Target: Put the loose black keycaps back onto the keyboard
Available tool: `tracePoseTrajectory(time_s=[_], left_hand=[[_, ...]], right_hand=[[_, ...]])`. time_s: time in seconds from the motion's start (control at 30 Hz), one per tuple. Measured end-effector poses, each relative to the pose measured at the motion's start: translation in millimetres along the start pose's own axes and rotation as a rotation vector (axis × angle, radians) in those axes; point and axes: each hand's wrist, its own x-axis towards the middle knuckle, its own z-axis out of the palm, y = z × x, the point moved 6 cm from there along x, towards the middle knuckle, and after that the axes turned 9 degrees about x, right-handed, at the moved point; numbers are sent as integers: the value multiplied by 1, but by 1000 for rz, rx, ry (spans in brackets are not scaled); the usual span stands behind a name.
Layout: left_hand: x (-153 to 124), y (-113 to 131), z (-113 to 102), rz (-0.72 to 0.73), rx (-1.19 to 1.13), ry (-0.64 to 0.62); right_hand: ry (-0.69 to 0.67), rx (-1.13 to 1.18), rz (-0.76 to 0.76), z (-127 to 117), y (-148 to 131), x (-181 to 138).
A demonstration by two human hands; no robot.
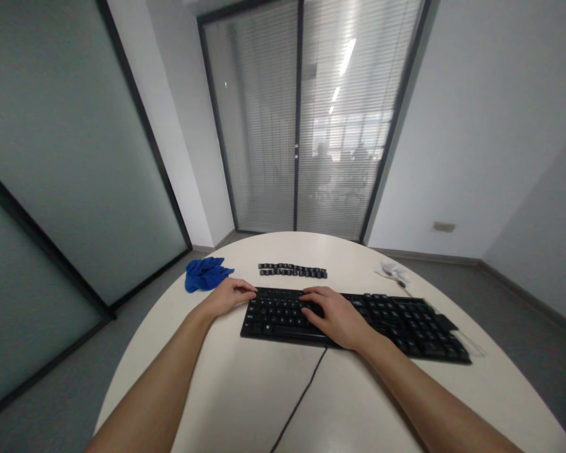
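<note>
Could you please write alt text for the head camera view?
A person's right hand is over a black keyboard, the left hand at its left end. Beyond it, on a pale rounded table, lie two rows of black keycaps and, at left, a blue cloth.

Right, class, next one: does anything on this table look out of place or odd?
Yes: two rows of what look like loose black keycaps lie on the table beyond the keyboard. Keycaps normally sit on a keyboard, so seeing them lined up apart from one is odd. Nothing looks spilled.
</note>
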Motion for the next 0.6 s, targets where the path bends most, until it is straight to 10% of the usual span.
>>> tracePoseTrajectory(time_s=[0.6], left_hand=[[3,3,2,-10,-24,8]], right_hand=[[5,13,-8,1,1,0]])
